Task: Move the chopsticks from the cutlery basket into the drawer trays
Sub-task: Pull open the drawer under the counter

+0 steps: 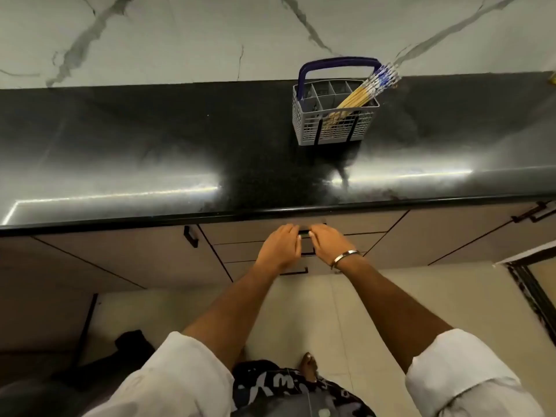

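Note:
A grey cutlery basket (334, 127) with a dark blue handle stands on the black countertop, right of centre. A bundle of chopsticks (361, 93), wooden with blue-and-white tops, leans out of its right-hand compartment. Below the counter edge the top drawer (240, 233) is closed. My left hand (279, 246) and my right hand (328, 242) sit side by side on its dark handle (304, 232), fingers curled over the bar. The drawer trays are hidden inside.
The glossy black countertop (150, 152) runs the full width under a marble wall. More drawers lie below the top one, with cabinet doors and dark handles (191, 236) to the left and right. A silver bracelet (346, 256) circles my right wrist. Beige floor tiles below.

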